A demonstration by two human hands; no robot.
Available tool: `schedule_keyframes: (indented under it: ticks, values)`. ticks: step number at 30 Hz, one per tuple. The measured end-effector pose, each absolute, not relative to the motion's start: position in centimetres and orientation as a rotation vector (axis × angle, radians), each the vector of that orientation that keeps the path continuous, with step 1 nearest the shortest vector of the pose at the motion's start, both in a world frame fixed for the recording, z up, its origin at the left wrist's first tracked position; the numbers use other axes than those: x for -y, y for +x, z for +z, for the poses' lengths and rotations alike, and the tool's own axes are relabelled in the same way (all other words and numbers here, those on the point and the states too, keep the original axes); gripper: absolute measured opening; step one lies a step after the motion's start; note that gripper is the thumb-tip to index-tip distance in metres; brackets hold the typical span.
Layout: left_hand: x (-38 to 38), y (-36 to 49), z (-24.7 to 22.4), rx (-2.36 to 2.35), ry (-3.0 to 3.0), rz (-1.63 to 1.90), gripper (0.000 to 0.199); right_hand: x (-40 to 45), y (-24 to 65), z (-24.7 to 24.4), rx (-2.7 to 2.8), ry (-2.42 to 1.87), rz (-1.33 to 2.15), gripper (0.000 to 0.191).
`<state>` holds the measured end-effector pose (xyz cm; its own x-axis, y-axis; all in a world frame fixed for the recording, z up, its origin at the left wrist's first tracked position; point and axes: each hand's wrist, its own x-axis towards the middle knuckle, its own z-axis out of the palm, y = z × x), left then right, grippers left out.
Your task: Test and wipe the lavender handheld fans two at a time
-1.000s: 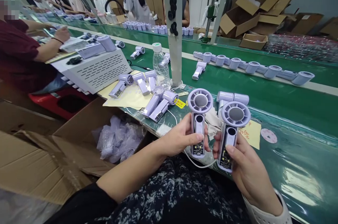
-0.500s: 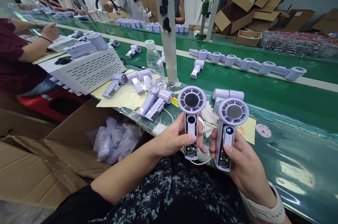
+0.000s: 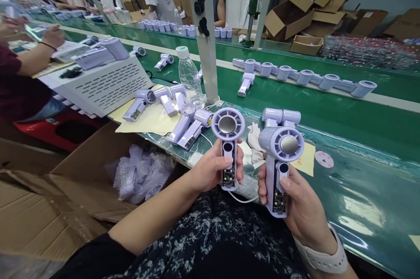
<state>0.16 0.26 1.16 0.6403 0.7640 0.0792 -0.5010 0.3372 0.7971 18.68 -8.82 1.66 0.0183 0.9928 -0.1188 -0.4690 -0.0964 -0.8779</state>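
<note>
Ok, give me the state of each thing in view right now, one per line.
Left hand: gripping left fan.
Left fan: upright, circuit board exposed.
Right hand: gripping right fan.
Right fan: upright, display dark.
Water bottle: upright, capped.
Cardboard boxes: open.

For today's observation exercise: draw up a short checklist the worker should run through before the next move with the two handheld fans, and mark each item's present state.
1. Left hand grips the left fan by its handle: ok.
2. Right hand grips the right fan by its handle: ok.
3. Both fans upright, heads apart: ok.
4. Handle covers fitted: not ok, circuit boards show.
5. White cable free of the left fan: cannot tell.
6. Fans running: cannot tell.
</note>
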Motion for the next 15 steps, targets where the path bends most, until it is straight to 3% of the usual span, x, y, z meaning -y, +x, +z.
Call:
schedule_keyframes:
  ticks: [15]
  values:
    - [-0.7, 0.6, 1.0, -0.448, 1.026, 0.894, 0.039, 8.8, 18.6, 2.2, 0.772, -0.983, 1.475, 0.026]
